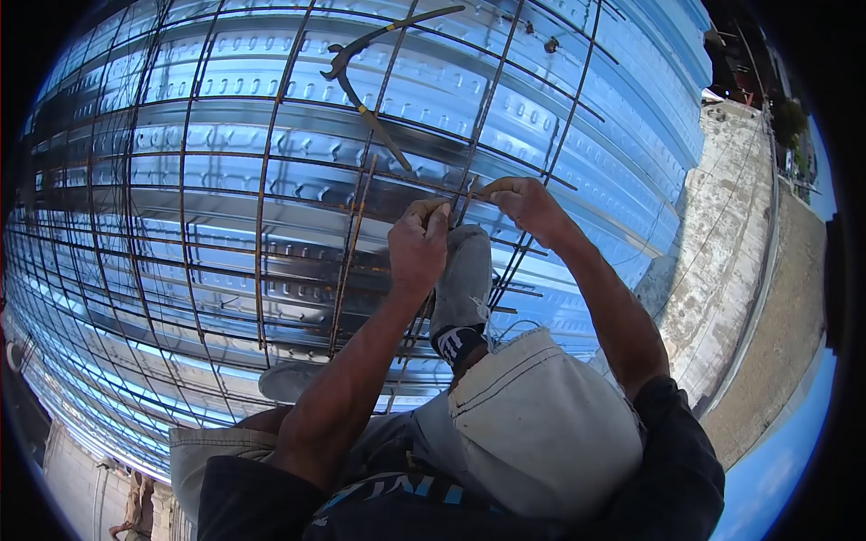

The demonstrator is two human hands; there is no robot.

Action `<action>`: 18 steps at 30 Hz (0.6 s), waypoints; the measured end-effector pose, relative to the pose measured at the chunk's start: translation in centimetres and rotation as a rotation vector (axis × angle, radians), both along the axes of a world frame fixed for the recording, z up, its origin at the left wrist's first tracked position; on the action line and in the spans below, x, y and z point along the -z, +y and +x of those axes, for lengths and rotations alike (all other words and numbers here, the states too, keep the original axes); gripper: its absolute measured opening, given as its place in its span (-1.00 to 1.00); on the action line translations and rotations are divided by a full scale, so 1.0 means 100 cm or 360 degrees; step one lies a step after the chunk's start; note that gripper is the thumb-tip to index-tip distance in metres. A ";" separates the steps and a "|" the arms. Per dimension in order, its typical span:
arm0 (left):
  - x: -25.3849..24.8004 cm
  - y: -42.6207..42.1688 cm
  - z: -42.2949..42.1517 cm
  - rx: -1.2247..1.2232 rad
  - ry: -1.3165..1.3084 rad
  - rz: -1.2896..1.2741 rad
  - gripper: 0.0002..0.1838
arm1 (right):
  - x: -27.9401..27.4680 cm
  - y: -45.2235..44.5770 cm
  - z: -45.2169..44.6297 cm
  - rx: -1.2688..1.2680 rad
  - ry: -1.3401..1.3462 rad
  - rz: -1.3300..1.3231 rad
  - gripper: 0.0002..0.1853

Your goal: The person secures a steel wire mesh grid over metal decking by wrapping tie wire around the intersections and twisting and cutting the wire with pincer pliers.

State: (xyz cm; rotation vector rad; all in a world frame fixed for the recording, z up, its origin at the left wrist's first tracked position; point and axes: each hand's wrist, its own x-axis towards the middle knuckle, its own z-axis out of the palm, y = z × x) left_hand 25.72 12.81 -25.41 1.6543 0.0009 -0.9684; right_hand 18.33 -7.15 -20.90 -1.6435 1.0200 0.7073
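My left hand [419,243] is closed in a pinch, thumb against the fingers, just below a crossing of the steel reinforcing bars [471,185]. My right hand [528,212] pinches close to the same crossing from the right, its fingertips touching or nearly touching the bar. Whatever lies between the fingertips of either hand is too small to make out. Beyond my hands, a pair of pincers [341,63] with dark handles and yellow bands lies on the bar grid, its handles spread apart.
Shiny corrugated metal decking [225,135] lies under the rebar grid. My grey shoe [465,279] rests just below my hands. A rough concrete ledge [722,207] runs along the right, past the decking's edge. Small brown lumps [551,43] sit near the top.
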 end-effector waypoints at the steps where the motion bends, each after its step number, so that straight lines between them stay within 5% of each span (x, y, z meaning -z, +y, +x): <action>1: -0.011 -0.007 0.001 0.0049 -0.0066 0.0039 -0.74 | -0.002 0.006 0.000 0.0230 0.0099 0.0072 -0.65; 6: -0.023 -0.039 0.001 0.0255 -0.0213 0.0178 -0.73 | -0.016 0.062 -0.016 0.0169 -0.0447 -0.0293 -0.62; 12: -0.011 -0.037 -0.006 0.0355 -0.0315 0.0051 -0.72 | -0.014 0.088 -0.027 0.0237 -0.0313 -0.0604 -0.69; 18: 0.009 -0.024 0.003 0.0764 -0.0881 -0.0224 -0.66 | -0.025 0.082 -0.007 -0.0503 -0.0083 -0.0971 -0.80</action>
